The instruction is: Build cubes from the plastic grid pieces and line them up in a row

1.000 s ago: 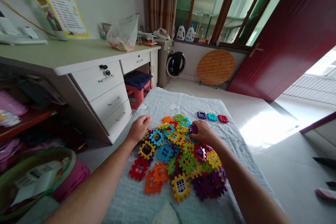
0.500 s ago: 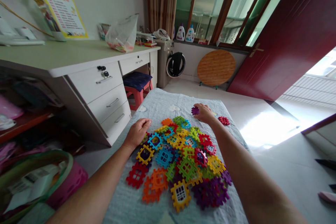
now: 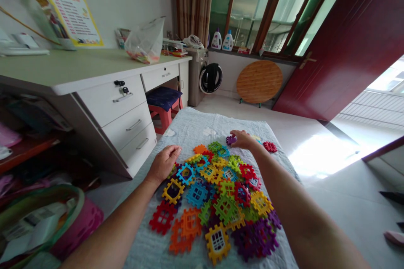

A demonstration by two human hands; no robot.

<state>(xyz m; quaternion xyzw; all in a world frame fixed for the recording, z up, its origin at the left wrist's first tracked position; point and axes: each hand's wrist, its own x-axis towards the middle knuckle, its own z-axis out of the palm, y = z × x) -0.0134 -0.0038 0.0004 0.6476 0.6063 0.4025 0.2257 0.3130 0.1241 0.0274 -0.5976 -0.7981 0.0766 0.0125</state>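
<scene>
A loose heap of colourful plastic interlocking tiles (image 3: pixel 225 185) with toothed edges covers the near part of the cloth-covered table (image 3: pixel 202 119). Beyond the heap, my right hand (image 3: pixel 243 139) pinches a small purple interlocking tile (image 3: pixel 231 140) at its edge, low over the cloth. My left hand (image 3: pixel 164 162) rests at the heap's left side, its fingers curled together and nothing visible in them. A red tile (image 3: pixel 269 147) lies apart to the right of my right hand. Something yellowish beside it is partly hidden behind that hand.
To the left stands a white desk (image 3: pixel 94 65) with drawers and a plastic bag (image 3: pixel 145 42). A stool (image 3: pixel 164 101) is tucked under it. A pink basket (image 3: pixel 82 222) sits at lower left. Farther back are a washing machine (image 3: pixel 196 75), a round wooden board (image 3: pixel 259 82) and a red door (image 3: pixel 334 46).
My right hand has come slightly nearer and lower to the left with the purple tile. My left hand has barely moved. The view has shifted slightly.
</scene>
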